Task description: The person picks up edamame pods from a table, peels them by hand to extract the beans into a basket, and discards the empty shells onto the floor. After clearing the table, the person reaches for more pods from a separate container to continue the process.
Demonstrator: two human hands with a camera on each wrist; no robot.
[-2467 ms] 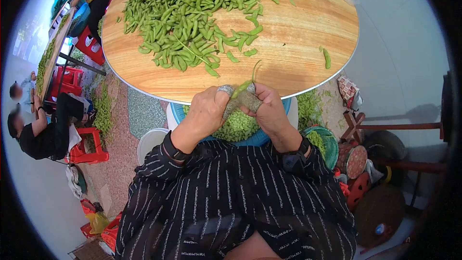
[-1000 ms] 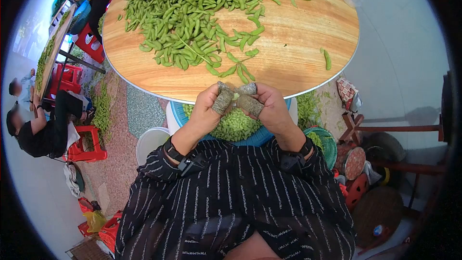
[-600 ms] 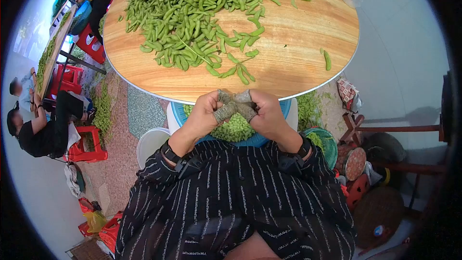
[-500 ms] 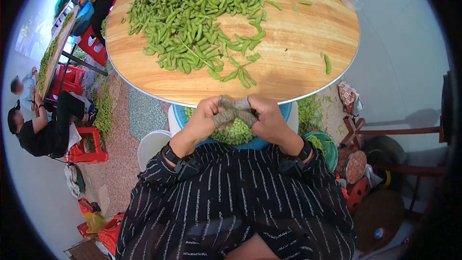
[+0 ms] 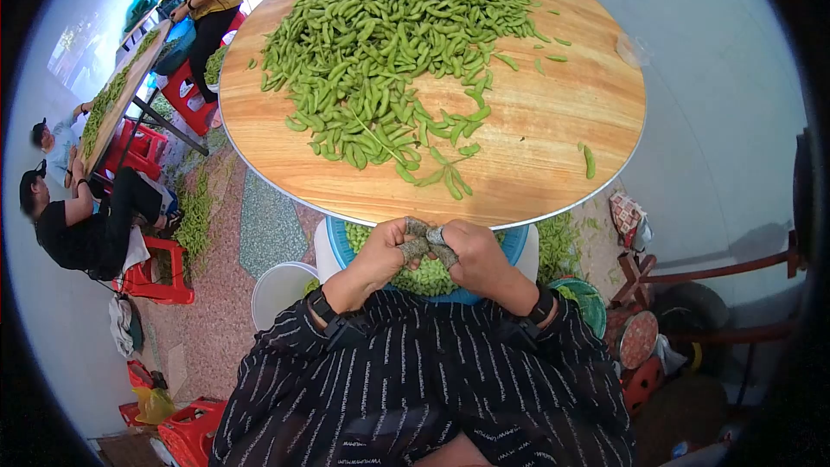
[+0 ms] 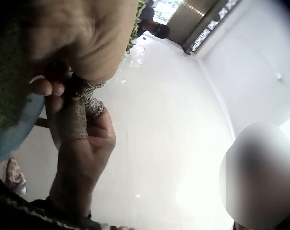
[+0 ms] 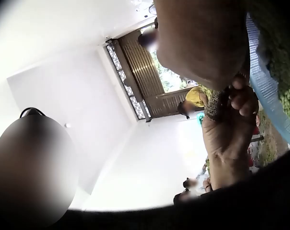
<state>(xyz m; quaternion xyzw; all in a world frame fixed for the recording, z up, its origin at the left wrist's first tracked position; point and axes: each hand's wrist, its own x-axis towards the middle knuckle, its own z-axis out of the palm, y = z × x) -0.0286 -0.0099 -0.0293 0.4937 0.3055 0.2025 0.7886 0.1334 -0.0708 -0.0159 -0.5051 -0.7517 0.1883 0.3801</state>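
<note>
In the head view my left hand (image 5: 373, 258) and right hand (image 5: 481, 265) meet just below the table's near edge. Their curled thumbs and forefingers wear grey speckled fingertip covers (image 5: 416, 248) and pinch together at one spot. The soybean pod between them is hidden by the covers. Beneath sits a blue basin (image 5: 519, 246) of shelled green soybeans (image 5: 424, 280). Both wrist views show the two hands tip to tip: the right hand (image 6: 85, 148) faces the left wrist camera, the left hand (image 7: 229, 139) the right one.
A large heap of soybean pods (image 5: 389, 43) covers much of the round wooden table (image 5: 553, 130); a small pod cluster (image 5: 451, 175) lies near its front edge. A white bucket (image 5: 275, 301) stands left, a green basket (image 5: 590, 310) right. Other people (image 5: 65, 225) sit at another table.
Earlier a stemmed pod showed between my hands; a pod cluster now lies at the table's front, and a pale green bit glimpsed between the fingertips is now covered. The head view has shifted upward.
</note>
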